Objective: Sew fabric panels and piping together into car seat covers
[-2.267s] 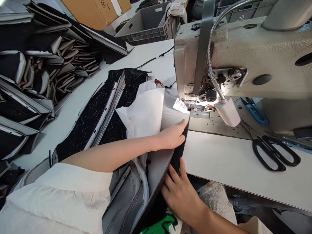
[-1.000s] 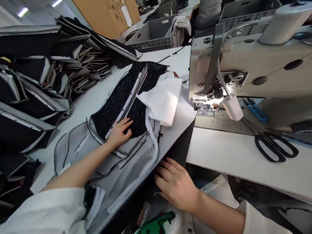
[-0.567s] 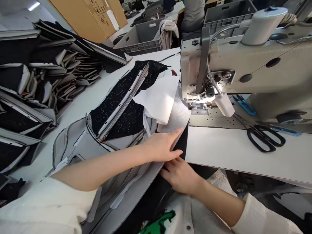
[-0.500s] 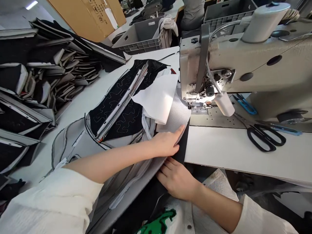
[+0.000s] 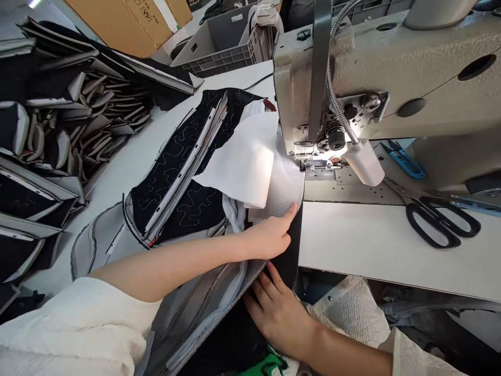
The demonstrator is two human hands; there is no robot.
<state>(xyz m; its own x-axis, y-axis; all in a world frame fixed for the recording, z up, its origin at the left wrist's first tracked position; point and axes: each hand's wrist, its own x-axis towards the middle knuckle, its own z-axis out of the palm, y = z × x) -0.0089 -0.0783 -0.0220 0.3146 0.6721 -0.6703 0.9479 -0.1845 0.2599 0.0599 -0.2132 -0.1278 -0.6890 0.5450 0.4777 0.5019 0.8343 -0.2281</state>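
Far left: stack of black padded pieces with pale grey edges [image 5: 109,104] on the white table [image 5: 352,245]; well apart from both hands.
Black panel: dark fabric with white squiggle stitching [image 5: 160,177], lying slack; slack here should spare the edge from drag.
White sheet: thin, soft, pointed sheet [image 5: 242,162] over part of the mesh; best held back from the right edge.
Left hand: this hand [image 5: 274,237] has its index finger straight on the grey woven mesh cloth [image 5: 287,183], near its right edge; other fingers curled, cannot tell if they pinch.
Right hand: lower hand [image 5: 284,316], fingers slightly apart on the smooth black cloth [image 5: 291,250], tips at the grey edge; cannot tell if clamped.
Work edge: mesh lies over black cloth, left of the needle end; judged best smoothed flush, with light, even guidance.
Needle end: mesh reaches the small steel parts [image 5: 303,166] of the cream metal sewing machine [image 5: 371,68]; fingertip is near, so caution advised.
Far right: black-handled steel scissors [image 5: 434,219] on the table, apart from the cloth.
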